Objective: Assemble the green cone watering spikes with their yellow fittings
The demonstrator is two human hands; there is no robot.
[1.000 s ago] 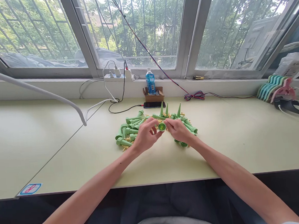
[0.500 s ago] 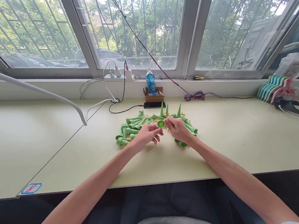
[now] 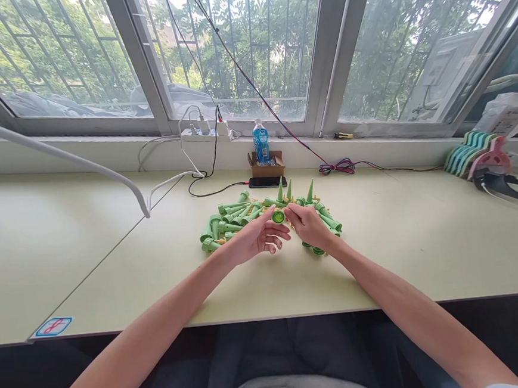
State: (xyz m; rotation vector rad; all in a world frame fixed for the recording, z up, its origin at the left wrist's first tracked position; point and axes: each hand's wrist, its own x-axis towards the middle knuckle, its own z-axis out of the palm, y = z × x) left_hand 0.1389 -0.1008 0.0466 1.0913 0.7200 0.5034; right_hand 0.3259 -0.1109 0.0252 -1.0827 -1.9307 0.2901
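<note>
A green watering spike [image 3: 278, 217] is raised over the table with its round end facing me. My left hand [image 3: 262, 234] has its thumb and index finger loosely about this spike; the other fingers are spread below. Right beside the spike's rim, my right hand [image 3: 305, 221] is closed in a pinch. What sits between its fingertips is hidden. Several more green spikes [image 3: 230, 226] with small yellow fittings lie piled to the left, and others [image 3: 330, 219] lie to the right. Three spikes [image 3: 309, 191] point upward behind my hands.
A phone [image 3: 267, 182] lies behind the pile, before a small cardboard box [image 3: 268, 168] with a blue bottle [image 3: 261, 143]. A white tube [image 3: 104, 164] reaches in from the left. Bundled cable [image 3: 337, 166] and colourful hangers [image 3: 475, 154] are toward the right.
My left hand has moved slightly right, its thumb and fingers now around the spike, and its fingers are more stretched out. The spike has shifted very little. My right hand stays nearly in place.
</note>
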